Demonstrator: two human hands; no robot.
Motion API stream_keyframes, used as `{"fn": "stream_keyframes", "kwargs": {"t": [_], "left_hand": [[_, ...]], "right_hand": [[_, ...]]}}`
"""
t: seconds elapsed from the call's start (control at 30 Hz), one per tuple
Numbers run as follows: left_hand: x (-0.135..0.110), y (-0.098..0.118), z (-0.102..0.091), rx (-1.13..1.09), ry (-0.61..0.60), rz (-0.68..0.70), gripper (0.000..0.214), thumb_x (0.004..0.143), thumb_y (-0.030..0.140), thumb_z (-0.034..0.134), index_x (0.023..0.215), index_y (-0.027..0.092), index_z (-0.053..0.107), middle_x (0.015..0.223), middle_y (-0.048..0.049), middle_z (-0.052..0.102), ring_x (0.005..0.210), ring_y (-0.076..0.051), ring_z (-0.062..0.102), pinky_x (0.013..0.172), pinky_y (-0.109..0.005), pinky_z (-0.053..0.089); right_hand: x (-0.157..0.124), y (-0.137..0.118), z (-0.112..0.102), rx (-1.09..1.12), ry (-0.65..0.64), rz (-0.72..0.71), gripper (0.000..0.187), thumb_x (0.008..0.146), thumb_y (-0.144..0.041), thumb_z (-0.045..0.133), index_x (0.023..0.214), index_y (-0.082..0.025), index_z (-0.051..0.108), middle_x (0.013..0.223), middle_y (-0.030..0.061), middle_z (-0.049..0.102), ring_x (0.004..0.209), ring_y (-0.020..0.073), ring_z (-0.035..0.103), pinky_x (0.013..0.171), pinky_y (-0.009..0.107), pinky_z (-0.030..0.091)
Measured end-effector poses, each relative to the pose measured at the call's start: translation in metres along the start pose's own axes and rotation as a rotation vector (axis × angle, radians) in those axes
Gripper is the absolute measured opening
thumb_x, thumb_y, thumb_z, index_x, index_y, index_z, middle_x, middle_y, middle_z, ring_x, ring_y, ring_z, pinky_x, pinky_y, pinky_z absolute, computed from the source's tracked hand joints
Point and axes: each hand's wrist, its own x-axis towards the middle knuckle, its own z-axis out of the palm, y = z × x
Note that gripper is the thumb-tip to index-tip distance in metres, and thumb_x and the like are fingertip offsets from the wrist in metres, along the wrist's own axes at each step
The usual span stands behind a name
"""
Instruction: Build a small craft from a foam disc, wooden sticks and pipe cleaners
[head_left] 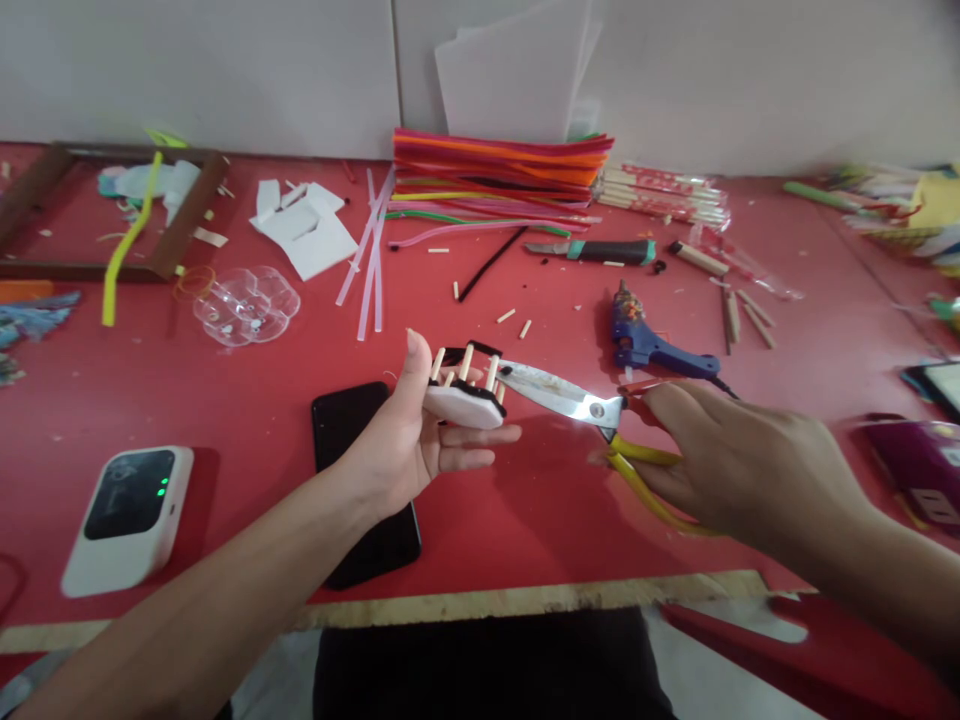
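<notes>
My left hand (416, 430) grips a small craft model (466, 405) between thumb and fingers. The model has a white base edged in black, short wooden posts standing on it and a black strip along their tops. From the right, my right hand (720, 450) holds scissors (562, 392) with yellow handles. Their blade tips reach the model's right side, by a post; whether they touch it I cannot tell. Beneath my left wrist lies a black phone (360, 420), partly covered by the hand and forearm.
On the red table (255, 400) lie a blue glue gun (652, 345), a utility knife (607, 251), pipe cleaners (502, 170), glue sticks (373, 260), white foam pieces (304, 225), a clear palette (251, 305) and a white device (131, 520). A wooden frame (97, 272) sits far left.
</notes>
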Motion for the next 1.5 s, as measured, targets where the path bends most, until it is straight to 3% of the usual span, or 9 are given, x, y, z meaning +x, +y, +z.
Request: {"fn": "stream_keyframes", "kwargs": {"t": [0.17,0.4,0.6,0.77,1.0,1.13,1.27,1.37,1.5], "left_hand": [[0.0,0.001,0.002,-0.003,0.016,-0.014,0.086,0.086,0.086,0.04,0.09,0.008,0.076,0.073,-0.0146,0.077,0.087,-0.029,0.08,0.059,-0.025,0.062],[-0.002,0.003,0.008,-0.043,0.024,-0.032,0.082,0.092,0.081,0.033,0.111,0.012,0.073,0.07,-0.0098,0.077,0.078,-0.026,0.081,0.055,-0.025,0.061],[-0.002,0.003,0.007,-0.021,0.024,-0.041,0.086,0.091,0.083,0.033,0.097,0.009,0.076,0.076,-0.0136,0.078,0.082,-0.027,0.081,0.058,-0.025,0.062],[-0.002,0.002,0.005,-0.017,0.006,-0.038,0.084,0.088,0.085,0.039,0.09,0.01,0.076,0.072,-0.0122,0.077,0.08,-0.026,0.081,0.058,-0.022,0.061],[-0.002,0.004,0.01,-0.047,0.029,0.029,0.069,0.1,0.069,0.039,0.127,0.011,0.066,0.077,-0.0102,0.078,0.079,-0.025,0.08,0.061,-0.027,0.064],[-0.003,0.001,0.01,-0.041,-0.001,0.133,0.051,0.1,0.056,0.053,0.137,0.02,0.06,0.09,-0.0046,0.076,0.076,-0.022,0.078,0.059,-0.029,0.064],[-0.001,-0.004,0.003,0.018,-0.037,0.257,0.052,0.087,0.058,0.073,0.122,0.02,0.067,0.094,-0.0063,0.076,0.078,-0.022,0.077,0.051,-0.024,0.057],[0.001,-0.006,0.001,0.025,-0.024,0.251,0.049,0.084,0.06,0.076,0.103,0.016,0.07,0.085,-0.0069,0.074,0.071,-0.019,0.074,0.051,-0.022,0.055],[0.001,-0.004,0.004,0.037,-0.003,0.258,0.043,0.082,0.056,0.079,0.098,0.017,0.069,0.086,-0.0034,0.073,0.066,-0.014,0.071,0.053,-0.021,0.056]], "right_hand": [[0.001,0.0,-0.002,-0.004,-0.025,0.017,0.043,0.091,-0.057,0.045,0.074,-0.019,0.058,0.065,0.0057,0.063,0.047,0.0165,0.05,0.053,0.027,0.013],[0.004,0.001,-0.004,0.04,0.041,0.012,0.07,0.098,-0.07,0.018,0.068,-0.02,0.057,0.057,0.0049,0.056,0.046,0.0148,0.042,0.05,0.027,0.012],[0.005,0.0,-0.004,0.108,-0.132,0.086,0.068,0.095,-0.073,0.02,0.071,-0.021,0.056,0.066,0.0071,0.059,0.048,0.0156,0.042,0.052,0.029,0.013],[0.002,0.001,-0.002,0.138,-0.107,0.06,0.061,0.095,-0.069,0.027,0.071,-0.021,0.057,0.064,0.0063,0.06,0.047,0.0146,0.039,0.052,0.029,0.015],[0.004,0.002,-0.004,0.146,-0.271,0.232,0.042,0.092,-0.06,0.039,0.084,-0.022,0.054,0.075,0.0079,0.067,0.057,0.0203,0.056,0.054,0.03,0.02],[0.007,-0.001,-0.006,0.293,-0.413,0.302,0.039,0.094,-0.06,0.042,0.077,-0.024,0.046,0.072,0.0078,0.066,0.059,0.0232,0.061,0.055,0.032,0.028],[0.008,-0.018,-0.004,0.333,-0.425,0.334,0.036,0.093,-0.054,0.046,0.072,-0.025,0.045,0.063,0.0062,0.063,0.054,0.0218,0.059,0.054,0.031,0.027],[0.007,-0.036,0.001,0.354,-0.418,0.388,0.038,0.095,-0.055,0.047,0.076,-0.022,0.052,0.066,0.0071,0.066,0.055,0.022,0.061,0.053,0.03,0.026],[0.003,-0.051,0.003,0.415,-0.348,0.399,0.04,0.095,-0.056,0.052,0.086,-0.019,0.064,0.076,0.0084,0.071,0.061,0.0237,0.065,0.054,0.029,0.033]]}}
